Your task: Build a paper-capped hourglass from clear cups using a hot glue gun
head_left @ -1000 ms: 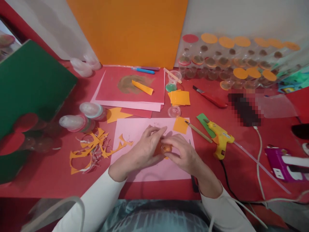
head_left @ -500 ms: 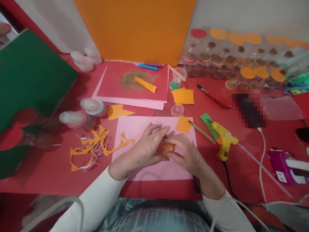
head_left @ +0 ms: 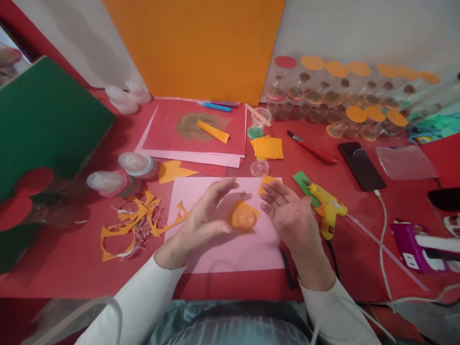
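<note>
A small clear plastic cup (head_left: pixel 244 218) rests on a square of orange paper (head_left: pixel 256 211), which lies on a pink sheet (head_left: pixel 230 254). My left hand (head_left: pixel 208 215) is held just left of the cup, open, fingers and thumb apart, touching nothing. On the other side my right hand (head_left: pixel 291 215) is turned palm up and open, holding nothing. Behind its fingers a second orange paper square (head_left: pixel 266 183) is partly hidden. A clear round plastic piece (head_left: pixel 260 167) lies beyond the pink sheet's far edge.
A yellow glue gun (head_left: pixel 328 206) lies to the right, near a red cutter knife (head_left: pixel 314 148) and a phone (head_left: pixel 362 165). Orange paper scraps (head_left: pixel 132 225) lie left. Several clear cups with orange discs (head_left: pixel 336 69) stand at the back right. Stacked orange squares (head_left: pixel 269 148) lie ahead.
Both hands have let go of the cup and spread apart, leaving it on the orange square. The right hand has turned palm up. The view has shifted slightly.
</note>
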`<state>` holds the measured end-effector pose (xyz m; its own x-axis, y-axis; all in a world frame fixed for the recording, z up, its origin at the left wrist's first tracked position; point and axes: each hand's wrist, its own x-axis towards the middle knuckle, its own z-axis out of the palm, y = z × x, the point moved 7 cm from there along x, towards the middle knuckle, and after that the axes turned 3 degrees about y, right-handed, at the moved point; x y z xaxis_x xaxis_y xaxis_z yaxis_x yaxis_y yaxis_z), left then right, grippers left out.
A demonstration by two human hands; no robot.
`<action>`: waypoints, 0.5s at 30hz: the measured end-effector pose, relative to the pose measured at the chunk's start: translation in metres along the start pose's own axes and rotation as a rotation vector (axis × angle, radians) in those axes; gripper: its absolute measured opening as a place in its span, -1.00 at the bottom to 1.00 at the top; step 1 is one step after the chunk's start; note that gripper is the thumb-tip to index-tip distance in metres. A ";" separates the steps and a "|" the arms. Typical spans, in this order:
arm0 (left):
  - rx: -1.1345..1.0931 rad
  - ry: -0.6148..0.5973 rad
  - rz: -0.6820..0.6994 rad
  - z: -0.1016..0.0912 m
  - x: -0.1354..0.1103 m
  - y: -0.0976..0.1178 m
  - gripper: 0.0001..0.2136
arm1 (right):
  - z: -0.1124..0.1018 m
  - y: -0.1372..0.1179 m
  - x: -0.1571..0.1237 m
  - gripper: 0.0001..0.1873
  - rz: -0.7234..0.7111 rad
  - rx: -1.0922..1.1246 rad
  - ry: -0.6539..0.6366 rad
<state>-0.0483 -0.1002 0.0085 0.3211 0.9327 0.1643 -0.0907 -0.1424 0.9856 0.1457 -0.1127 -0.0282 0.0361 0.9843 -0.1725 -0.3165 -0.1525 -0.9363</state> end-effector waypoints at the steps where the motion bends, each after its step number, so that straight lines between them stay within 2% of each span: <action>1: -0.125 0.044 -0.023 -0.003 0.001 -0.002 -0.36 | 0.000 0.000 0.002 -0.18 0.023 0.018 -0.006; 4: -0.366 0.119 -0.123 -0.005 0.004 -0.011 -0.25 | 0.003 -0.003 0.004 -0.08 0.058 0.052 -0.030; 7: -0.462 0.144 -0.218 0.001 0.006 -0.014 -0.17 | 0.007 -0.004 0.003 -0.06 0.078 0.107 -0.055; 11: -0.498 0.089 -0.265 0.009 0.006 -0.010 -0.11 | 0.012 -0.004 0.001 0.06 0.087 0.080 -0.096; 15: -0.477 0.031 -0.270 0.007 0.006 -0.009 -0.05 | 0.014 -0.005 -0.001 0.19 0.082 0.132 -0.110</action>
<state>-0.0390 -0.0955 0.0013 0.3645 0.9257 -0.1006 -0.4284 0.2626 0.8646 0.1343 -0.1117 -0.0193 -0.0969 0.9739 -0.2052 -0.4361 -0.2269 -0.8708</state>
